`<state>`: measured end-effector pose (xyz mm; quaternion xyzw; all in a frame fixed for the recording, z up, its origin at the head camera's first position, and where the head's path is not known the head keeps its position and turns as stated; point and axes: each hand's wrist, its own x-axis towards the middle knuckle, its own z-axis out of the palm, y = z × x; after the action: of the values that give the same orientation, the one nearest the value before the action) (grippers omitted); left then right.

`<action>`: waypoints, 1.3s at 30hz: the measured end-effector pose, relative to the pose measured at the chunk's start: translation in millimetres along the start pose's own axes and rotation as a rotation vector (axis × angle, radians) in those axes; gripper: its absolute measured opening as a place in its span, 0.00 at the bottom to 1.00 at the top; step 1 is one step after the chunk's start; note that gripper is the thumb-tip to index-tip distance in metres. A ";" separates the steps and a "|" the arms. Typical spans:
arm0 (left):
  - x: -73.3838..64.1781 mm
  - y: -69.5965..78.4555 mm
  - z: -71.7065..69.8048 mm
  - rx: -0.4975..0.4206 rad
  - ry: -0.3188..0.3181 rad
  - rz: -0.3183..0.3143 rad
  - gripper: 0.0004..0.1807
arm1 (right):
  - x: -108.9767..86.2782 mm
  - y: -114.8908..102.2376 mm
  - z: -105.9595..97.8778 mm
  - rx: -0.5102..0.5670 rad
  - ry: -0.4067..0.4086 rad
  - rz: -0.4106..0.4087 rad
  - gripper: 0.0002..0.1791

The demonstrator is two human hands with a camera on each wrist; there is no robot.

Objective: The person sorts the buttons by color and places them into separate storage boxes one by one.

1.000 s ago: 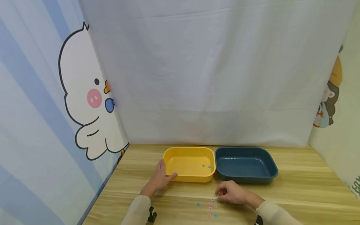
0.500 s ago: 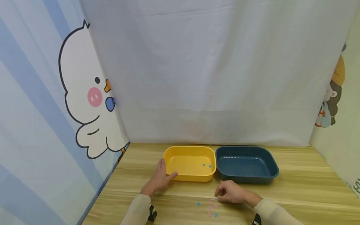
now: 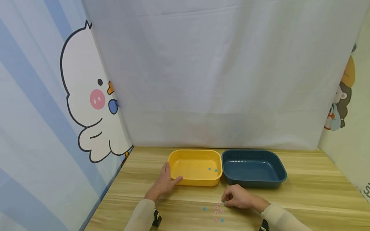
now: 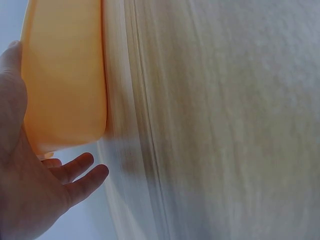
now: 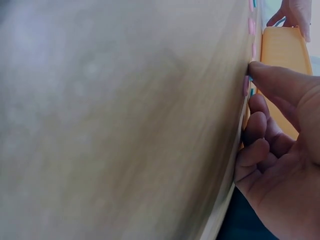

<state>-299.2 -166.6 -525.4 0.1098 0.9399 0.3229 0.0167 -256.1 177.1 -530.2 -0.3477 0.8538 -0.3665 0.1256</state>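
Note:
My left hand (image 3: 165, 183) rests at the near-left corner of a yellow bin (image 3: 195, 182), thumb over its front rim and the other fingers along its left side. In the left wrist view those fingers extend fairly straight past the bin wall (image 4: 67, 80). My right hand (image 3: 238, 197) is low over the tabletop, fingers curled, thumb and index finger pinching a small blue ring (image 3: 223, 203). Several pink rings (image 3: 216, 213) lie just left of that hand. Two more blue rings, one farther left (image 3: 204, 208) and one nearer the front (image 3: 222, 220), lie on the table.
A dark blue bin (image 3: 254, 184) stands right beside the yellow one, toward the back of the wooden table (image 3: 312, 192). Two blue rings (image 3: 212, 169) lie inside the yellow bin. A pale curtain (image 3: 214, 80) hangs behind the table, with printed cloths at both sides.
Both hands keep nearly the same place, the right fingertips staying at the blue ring. The whole view has shifted very slightly.

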 end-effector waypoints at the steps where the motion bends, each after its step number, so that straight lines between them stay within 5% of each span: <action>1: 0.0 0.0 0.0 0.001 0.000 0.001 0.55 | 0.2 0.0 0.0 0.000 -0.002 0.004 0.02; 20: 0.9 -0.9 0.1 0.009 0.001 0.018 0.57 | -0.9 -2.1 -2.6 0.033 -0.009 0.031 0.08; 39: -0.1 -0.5 -0.7 0.021 0.003 0.012 0.56 | -6.9 -6.8 -10.9 0.317 0.005 0.055 0.04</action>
<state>-299.3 -167.5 -525.1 0.1154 0.9425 0.3133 0.0123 -252.7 184.4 -518.0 -0.2993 0.7948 -0.4939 0.1867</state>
